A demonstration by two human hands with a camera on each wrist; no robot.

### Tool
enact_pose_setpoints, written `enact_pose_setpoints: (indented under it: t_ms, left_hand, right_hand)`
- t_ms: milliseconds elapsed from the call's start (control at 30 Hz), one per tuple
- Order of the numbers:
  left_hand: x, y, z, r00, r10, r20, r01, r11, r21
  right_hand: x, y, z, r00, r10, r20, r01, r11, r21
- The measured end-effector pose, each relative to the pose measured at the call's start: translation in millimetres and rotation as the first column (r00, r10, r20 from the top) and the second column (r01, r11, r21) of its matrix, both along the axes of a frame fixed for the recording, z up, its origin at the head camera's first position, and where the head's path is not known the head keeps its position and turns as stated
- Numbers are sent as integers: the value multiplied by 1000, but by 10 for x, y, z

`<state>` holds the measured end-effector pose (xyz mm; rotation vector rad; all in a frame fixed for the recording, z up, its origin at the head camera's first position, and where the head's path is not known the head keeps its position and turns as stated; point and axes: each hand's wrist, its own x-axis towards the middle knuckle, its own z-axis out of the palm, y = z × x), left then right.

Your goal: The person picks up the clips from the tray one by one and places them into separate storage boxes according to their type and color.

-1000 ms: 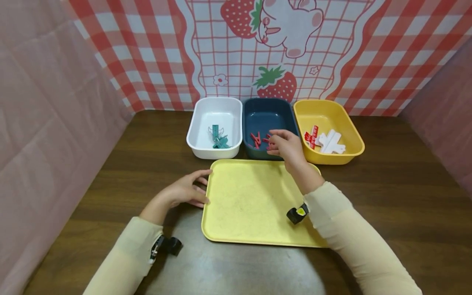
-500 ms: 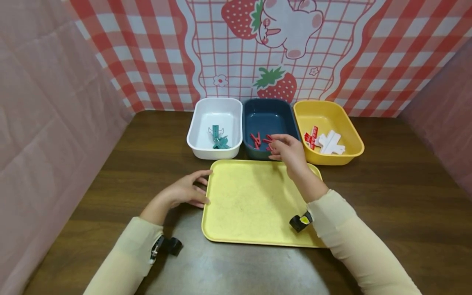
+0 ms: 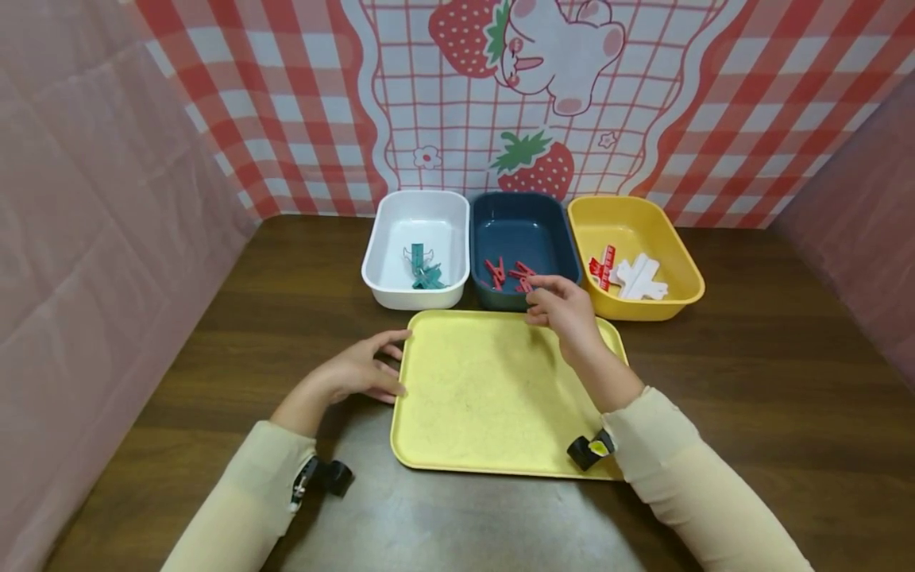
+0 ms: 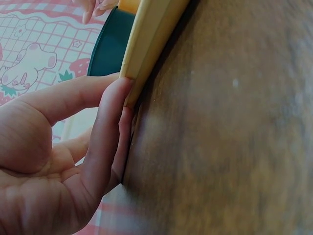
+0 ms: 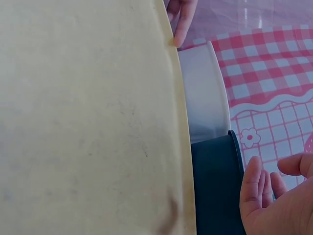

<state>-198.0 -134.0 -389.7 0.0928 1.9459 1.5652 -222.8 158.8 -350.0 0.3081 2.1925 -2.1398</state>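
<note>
My left hand (image 3: pixel 357 369) touches the left edge of a yellow tray (image 3: pixel 493 397) with relaxed fingers. In the left wrist view, the fingertips of that hand (image 4: pixel 34 134) meet the tray's rim (image 4: pixel 151 36). Over the front edge of the dark blue bin (image 3: pixel 525 230), my right hand (image 3: pixel 568 314) hovers with loosely bent fingers and holds nothing. Several red clothespins (image 3: pixel 496 272) lie inside this bin, just beyond the fingertips. Seen from the right wrist, the hand (image 5: pixel 281 205) has a gap between thumb and fingers, beside the dark blue bin (image 5: pixel 217 176).
To the left of the dark blue bin stands a white bin (image 3: pixel 422 214) with teal clips (image 3: pixel 427 276). On its right, a yellow bin (image 3: pixel 618 216) contains a red clip (image 3: pixel 606 268) and white clips (image 3: pixel 639 276). A checkered cloth (image 3: pixel 314 119) hangs behind them.
My right hand has drawn back slightly toward me and to the right, uncovering more of the red clothespins. The left hand and the tray stay in place.
</note>
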Motion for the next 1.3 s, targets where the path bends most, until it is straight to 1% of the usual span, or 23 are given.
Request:
enact_pose_setpoints:
  t_ms: [100,167,267,300,567,733,1133,1300]
  left_hand:
    - [0,0,-4,1000,9,3,-9,1000,-2]
    - [2,-2,-4,1000,4,-2,-4,1000,-3]
    - [3,-2,-7,1000,18,1,-18,1000,-5]
    - [3,-5,-9,1000,13,-1,-13,1000,-5]
    - [9,-9,-8,1000,4,-4,-4,1000,-3]
    - [10,-11,-6,1000,6,-5,-6,1000,-4]
    - [1,-2,-23,1000,7,-3,-7,1000,2]
    - [1,-7,-22,1000,3,-9,-3,1000,9]
  right_hand:
    - [31,7,-8,1000,-5,2,5,1000,-7]
    - [51,12,-9,1000,-7,9,7,1000,0]
    - [83,23,-12,1000,-9,25,8,1000,14]
    - [93,27,-13,1000,-8,29,8,1000,17]
    - [166,61,-30,1000,8,8,-8,1000,24]
    - [213,101,-38,1000,6,7,-6,1000,4]
    - [332,228,-42,999,12,41,-12,1000,1]
    - [403,277,-41,998,3,56,-4,1000,26]
